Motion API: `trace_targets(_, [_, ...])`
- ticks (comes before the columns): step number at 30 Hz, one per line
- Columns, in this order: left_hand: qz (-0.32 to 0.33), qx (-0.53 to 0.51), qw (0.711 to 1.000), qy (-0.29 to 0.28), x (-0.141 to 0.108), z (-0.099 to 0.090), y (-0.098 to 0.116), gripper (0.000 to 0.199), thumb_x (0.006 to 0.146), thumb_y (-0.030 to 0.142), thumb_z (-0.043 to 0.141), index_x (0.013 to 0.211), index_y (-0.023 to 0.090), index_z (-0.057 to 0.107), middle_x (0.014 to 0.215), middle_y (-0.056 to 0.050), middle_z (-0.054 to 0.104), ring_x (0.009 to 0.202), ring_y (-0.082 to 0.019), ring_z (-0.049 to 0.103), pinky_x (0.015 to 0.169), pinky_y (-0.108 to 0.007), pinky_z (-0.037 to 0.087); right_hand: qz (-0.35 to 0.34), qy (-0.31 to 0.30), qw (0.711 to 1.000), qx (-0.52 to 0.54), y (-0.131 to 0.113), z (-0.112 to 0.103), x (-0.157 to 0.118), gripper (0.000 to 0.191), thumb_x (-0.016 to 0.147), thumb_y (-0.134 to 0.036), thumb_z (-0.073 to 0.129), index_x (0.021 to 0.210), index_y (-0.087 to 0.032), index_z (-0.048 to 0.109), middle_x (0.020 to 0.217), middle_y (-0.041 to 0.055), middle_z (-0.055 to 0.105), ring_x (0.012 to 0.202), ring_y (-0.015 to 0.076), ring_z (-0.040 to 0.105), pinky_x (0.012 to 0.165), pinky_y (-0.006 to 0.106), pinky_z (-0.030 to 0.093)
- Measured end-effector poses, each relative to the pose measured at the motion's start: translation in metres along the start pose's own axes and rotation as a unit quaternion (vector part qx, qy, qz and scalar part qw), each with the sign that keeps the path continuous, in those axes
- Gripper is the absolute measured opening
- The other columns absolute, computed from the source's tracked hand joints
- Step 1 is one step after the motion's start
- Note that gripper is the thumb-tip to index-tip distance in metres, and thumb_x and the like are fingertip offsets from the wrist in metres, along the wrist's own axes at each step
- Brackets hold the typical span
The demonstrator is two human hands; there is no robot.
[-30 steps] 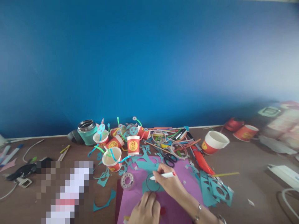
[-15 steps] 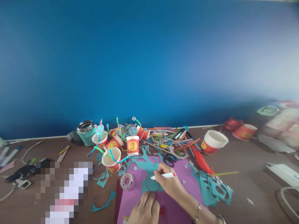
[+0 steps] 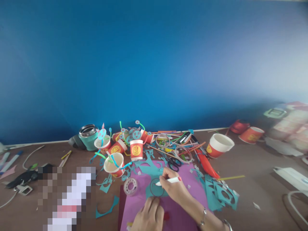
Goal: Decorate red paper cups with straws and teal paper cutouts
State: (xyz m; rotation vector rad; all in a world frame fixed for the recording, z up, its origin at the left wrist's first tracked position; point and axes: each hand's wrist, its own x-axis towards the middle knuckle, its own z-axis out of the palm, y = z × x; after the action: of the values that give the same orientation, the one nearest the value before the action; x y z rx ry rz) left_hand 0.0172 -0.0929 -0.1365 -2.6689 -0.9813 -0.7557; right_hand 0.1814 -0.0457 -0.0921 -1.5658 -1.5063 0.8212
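Note:
My right hand [image 3: 171, 185] grips a white marker [image 3: 172, 180] with a red end, its tip on a teal paper [image 3: 151, 171]. A dark circle with a small curved line inside is drawn on that paper. Below it, my left hand [image 3: 149, 214] rests with fingers curled and pressed together at the paper's lower edge; whether anything is under them is hidden. Both hands lie over a purple sheet [image 3: 137, 205]. A roll of tape [image 3: 130, 186] sits on the sheet's left side. A red object [image 3: 166, 216] partly shows beside my left hand.
Paper cups with pipe cleaners [image 3: 115, 164], a teal flask [image 3: 88, 138], black-handled scissors [image 3: 174, 164] and craft sticks lie behind the sheet. Teal scraps [image 3: 221, 194] and a white-and-red cup [image 3: 219, 146] are to the right. A blurred, pixelated patch covers the left front.
The view has shifted very slightly. My right hand and the marker tip have moved a tiny bit to the right over the circle; my left hand stays in place.

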Motion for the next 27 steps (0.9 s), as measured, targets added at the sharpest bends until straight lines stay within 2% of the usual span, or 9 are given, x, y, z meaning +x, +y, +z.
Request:
trace_targets(9, [0.011, -0.010, 0.999, 0.044, -0.0003, 0.0068, -0.0016, 0.020, 0.086, 0.008, 0.038, 0.090, 0.017, 0.055, 0.091, -0.005, 0.068, 0.087, -0.017, 0.063, 0.067, -0.019, 0.054, 0.009, -0.013, 1.000, -0.011, -0.0020, -0.0016, -0.0002, 0.018, 0.069, -0.025, 0.043, 0.055, -0.022, 0.033, 0.051, -0.0068, 0.034, 0.050, 0.0101, 0.034, 0.047, 0.021, 0.026])
trace_targets(16, [0.011, -0.012, 1.000, 0.018, -0.0037, 0.0089, -0.0024, 0.019, 0.086, 0.009, 0.040, 0.092, 0.018, 0.056, 0.095, -0.005, 0.067, 0.091, -0.017, 0.061, 0.067, -0.018, 0.053, 0.020, -0.012, 1.000, -0.020, -0.0051, -0.0025, 0.0002, 0.018, 0.067, -0.025, 0.044, 0.053, -0.023, 0.033, 0.049, -0.0068, 0.036, 0.049, 0.0101, 0.035, 0.045, 0.022, 0.027])
trace_targets(22, [0.017, -0.016, 0.999, -0.032, -0.0064, 0.0089, -0.0034, 0.022, 0.087, 0.009, 0.039, 0.098, 0.017, 0.056, 0.100, -0.007, 0.066, 0.097, -0.018, 0.059, 0.072, -0.021, 0.053, 0.027, -0.016, 0.999, -0.018, -0.0054, -0.0020, 0.0000, 0.019, 0.068, -0.025, 0.046, 0.052, -0.022, 0.035, 0.046, -0.0063, 0.041, 0.047, 0.0103, 0.038, 0.045, 0.022, 0.027])
trace_targets(27, [0.018, -0.015, 0.999, -0.049, -0.0069, 0.0083, -0.0031, 0.018, 0.088, 0.011, 0.042, 0.101, 0.017, 0.055, 0.101, -0.007, 0.065, 0.098, -0.018, 0.058, 0.074, -0.021, 0.052, 0.031, -0.027, 0.999, -0.015, -0.0045, -0.0016, -0.0003, 0.019, 0.069, -0.025, 0.046, 0.053, -0.022, 0.036, 0.047, -0.0064, 0.041, 0.048, 0.0100, 0.038, 0.045, 0.021, 0.027])
